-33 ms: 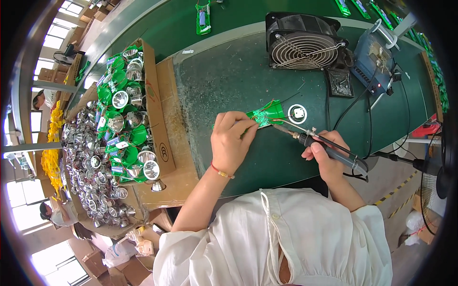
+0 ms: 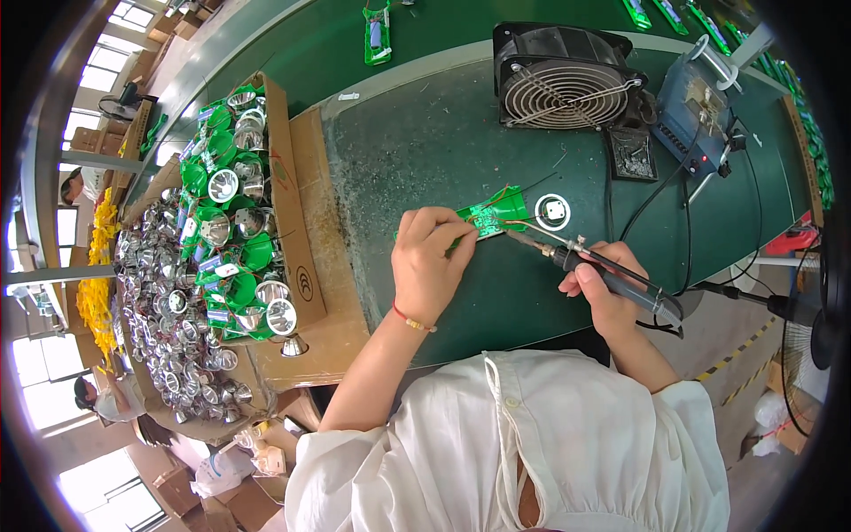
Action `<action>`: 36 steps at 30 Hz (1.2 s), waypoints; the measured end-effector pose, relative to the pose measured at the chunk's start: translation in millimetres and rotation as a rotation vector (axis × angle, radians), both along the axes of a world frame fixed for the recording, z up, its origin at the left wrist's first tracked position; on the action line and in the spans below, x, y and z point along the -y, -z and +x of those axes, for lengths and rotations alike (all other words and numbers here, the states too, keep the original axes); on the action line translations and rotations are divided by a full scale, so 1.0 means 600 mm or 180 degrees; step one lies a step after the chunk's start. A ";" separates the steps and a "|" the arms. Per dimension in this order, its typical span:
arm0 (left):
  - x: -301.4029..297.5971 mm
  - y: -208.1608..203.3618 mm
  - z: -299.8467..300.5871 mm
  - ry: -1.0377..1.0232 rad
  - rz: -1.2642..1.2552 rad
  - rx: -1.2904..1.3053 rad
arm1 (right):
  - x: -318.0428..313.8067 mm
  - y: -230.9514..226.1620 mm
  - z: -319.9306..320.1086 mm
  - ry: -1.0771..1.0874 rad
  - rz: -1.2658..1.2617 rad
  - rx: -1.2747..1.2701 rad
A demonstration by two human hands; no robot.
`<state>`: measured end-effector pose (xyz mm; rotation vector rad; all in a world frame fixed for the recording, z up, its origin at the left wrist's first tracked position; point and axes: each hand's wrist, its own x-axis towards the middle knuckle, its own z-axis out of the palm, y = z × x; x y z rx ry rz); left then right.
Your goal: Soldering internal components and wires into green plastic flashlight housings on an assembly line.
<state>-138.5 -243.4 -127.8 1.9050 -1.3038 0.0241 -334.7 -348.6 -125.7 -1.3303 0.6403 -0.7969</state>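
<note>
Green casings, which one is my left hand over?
The green casing just left of the white-rimmed round part; your left hand partly covers it. The others lie in the carton or farther off.

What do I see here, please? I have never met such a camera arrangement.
This is no machine: a person works with two bare hands. A fisheye camera worn on the head looks down, so straight edges appear curved. The left hand touches a green plastic housing with a circuit board. The right hand holds a soldering iron. On the green work surface are also a white-rimmed round part and a black fan. At left, a cardboard box contains green housings and shiny reflectors.
</note>
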 end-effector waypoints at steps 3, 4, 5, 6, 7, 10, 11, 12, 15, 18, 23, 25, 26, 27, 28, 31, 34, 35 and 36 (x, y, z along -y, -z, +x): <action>0.006 0.004 0.001 -0.0135 -0.0054 0.0010 | 0.002 0.003 0.011 -0.0001 -0.0112 -0.0083; 0.007 0.003 0.001 -0.0175 0.0025 -0.0011 | 0.003 0.004 0.014 -0.0047 -0.0160 -0.0092; 0.009 0.002 0.000 -0.0214 0.0104 -0.0032 | 0.004 0.005 0.016 -0.0045 -0.0156 -0.0099; 0.010 0.000 0.000 -0.0214 0.0109 -0.0038 | 0.003 0.005 0.019 -0.0090 -0.0134 -0.0110; 0.011 -0.003 0.000 -0.0249 0.0192 -0.0079 | 0.004 0.005 0.021 -0.0135 -0.0112 -0.0120; 0.013 -0.006 -0.002 -0.0290 0.0295 -0.0121 | 0.005 0.007 0.024 -0.0178 -0.0060 -0.0146; 0.014 -0.007 -0.002 -0.0300 0.0309 -0.0115 | 0.006 0.008 0.025 -0.0176 -0.0054 -0.0152; 0.014 -0.009 -0.002 -0.0301 0.0315 -0.0119 | 0.007 0.009 0.025 -0.0183 -0.0017 -0.0184; 0.015 -0.010 -0.002 -0.0270 0.0391 -0.0097 | 0.010 0.009 0.028 -0.0212 0.0074 -0.0233; 0.015 -0.009 -0.002 -0.0264 0.0337 -0.0110 | 0.009 0.009 0.029 -0.0231 0.0109 -0.0255; 0.018 -0.010 -0.002 -0.0312 0.0392 -0.0142 | 0.011 0.010 0.026 -0.0190 0.0082 -0.0276; 0.018 -0.009 -0.002 -0.0319 0.0387 -0.0126 | 0.012 0.009 0.021 -0.0032 0.0128 -0.0153; 0.019 -0.008 -0.002 -0.0324 0.0381 -0.0110 | 0.015 0.009 0.017 -0.0036 0.0237 0.0042; 0.018 -0.008 -0.002 -0.0324 0.0383 -0.0108 | 0.017 0.008 0.015 -0.0035 0.0239 0.0044; 0.018 -0.008 -0.002 -0.0330 0.0374 -0.0100 | 0.018 0.006 0.013 -0.0014 0.0241 0.0038; 0.018 -0.011 -0.002 -0.0349 0.0393 -0.0108 | 0.019 0.006 0.009 -0.0003 0.0240 0.0009; 0.021 -0.011 -0.002 -0.0348 0.0419 -0.0091 | 0.018 0.008 0.005 0.0004 0.0230 0.0009; 0.022 -0.011 -0.002 -0.0332 0.0418 -0.0056 | 0.017 0.008 0.004 0.0022 0.0223 0.0034; 0.022 -0.011 -0.002 -0.0336 0.0412 -0.0051 | 0.018 0.008 0.002 0.0018 0.0218 0.0039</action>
